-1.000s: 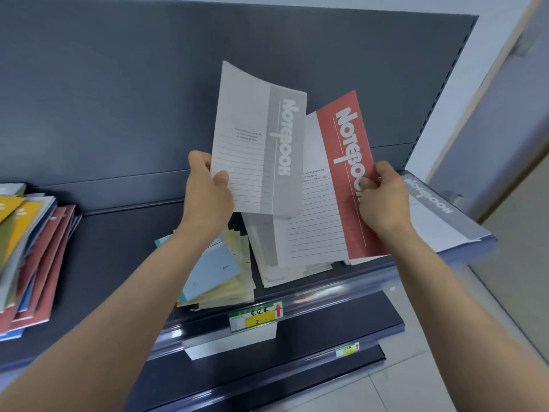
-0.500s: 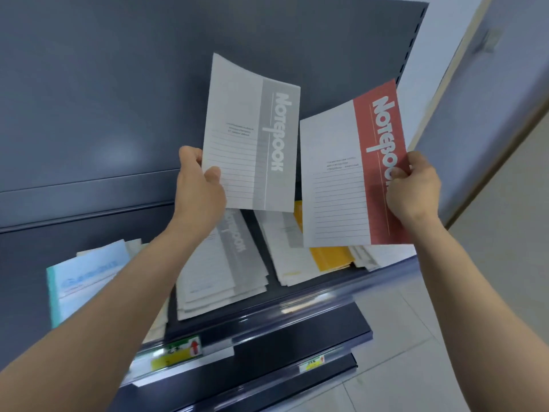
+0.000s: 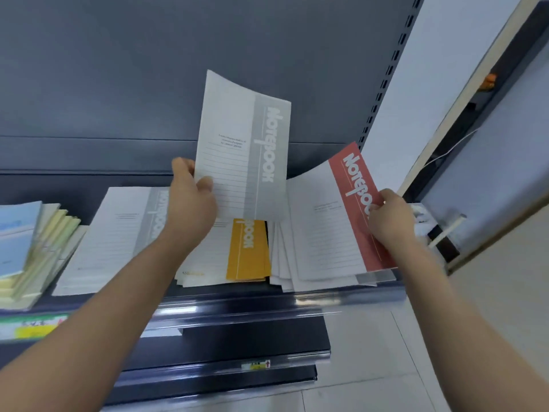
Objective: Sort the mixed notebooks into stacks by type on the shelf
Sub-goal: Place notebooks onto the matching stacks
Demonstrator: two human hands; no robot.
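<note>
The dark shelf (image 3: 225,304) is running beneath both hands, carrying a grey-striped stack (image 3: 118,233) under the left forearm and a yellow-striped notebook (image 3: 248,251) between the hands. The left hand (image 3: 190,203) is pinching a grey-striped notebook (image 3: 243,144) upright. The right hand (image 3: 389,218) is gripping a red-striped notebook (image 3: 335,221) by its red edge, low over a fanned white pile (image 3: 282,263).

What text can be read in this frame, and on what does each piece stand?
"Notebook": grey notebook in the left hand.
"Notebook": red notebook in the right hand.
"...book", start hidden: yellow notebook on the shelf.
Small print on the covers and the shelf price labels: too blurred to read.
</note>
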